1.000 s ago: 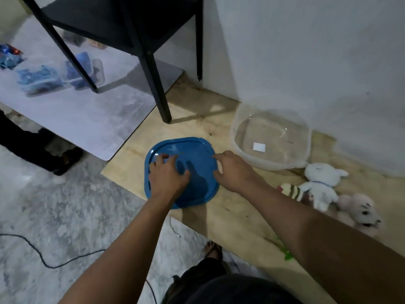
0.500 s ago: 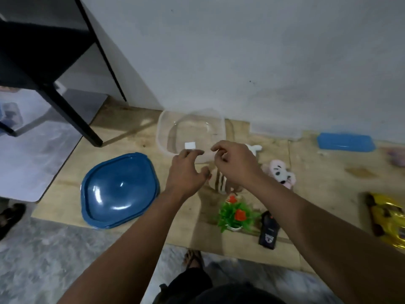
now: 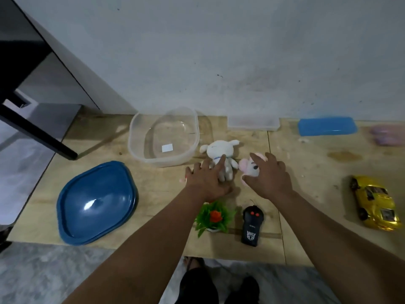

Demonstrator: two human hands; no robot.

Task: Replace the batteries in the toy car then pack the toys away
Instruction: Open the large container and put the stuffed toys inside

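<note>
A clear plastic tub [image 3: 135, 148] stands open by the wall with only a white sticker inside. Its blue lid [image 3: 96, 202] lies upside down to the left. My left hand [image 3: 206, 181] reaches over a white plush rabbit [image 3: 217, 150], fingers spread, forefinger touching its body. My right hand [image 3: 267, 176] hovers with spread fingers over a pink plush [image 3: 248, 167]. A yellow toy car [image 3: 374, 202] lies at the right. The black remote [image 3: 252, 226] and a small green plastic plant [image 3: 213, 216] sit near the board's front edge.
Everything lies on a wooden board [image 3: 306, 172] against a grey wall. A flat clear box [image 3: 253, 123], a blue box [image 3: 326, 126] and a blurred pink thing [image 3: 388, 134] line the wall. A black table leg [image 3: 37, 132] slants at the left. My foot [image 3: 192, 263] shows below.
Both hands left the blue lid and moved right and forward. They now reach over the two plush toys, fingers spread wider than half a second ago. The view turned right.
</note>
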